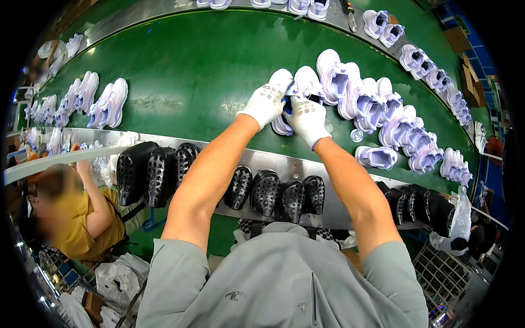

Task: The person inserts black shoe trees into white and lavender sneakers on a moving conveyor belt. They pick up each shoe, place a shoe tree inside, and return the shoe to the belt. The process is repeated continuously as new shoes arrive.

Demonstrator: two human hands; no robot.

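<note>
Both my hands wear white work gloves with blue palms and meet over the green belt, at a pale lavender sneaker (282, 127). My left hand (264, 104) wraps its left side, hiding much of the upper. My right hand (308, 116) is closed at the shoe's opening, its fingertips against the upper beside the left thumb; exactly what they pinch is hidden. Just beyond my right hand lies a second lavender sneaker (307, 80), partly covered by that hand. To its right, another sneaker (331, 74) heads a cluster of similar sneakers (377, 104).
Black studded shoe lasts (265, 192) line the metal ledge (342, 205) before me. A single sneaker (377, 157) lies right; a round clear disc (356, 135) is beside it. More sneakers (112, 104) stand left. A person in yellow (82, 218) sits at left. Sneakers (383, 27) line the far ledge.
</note>
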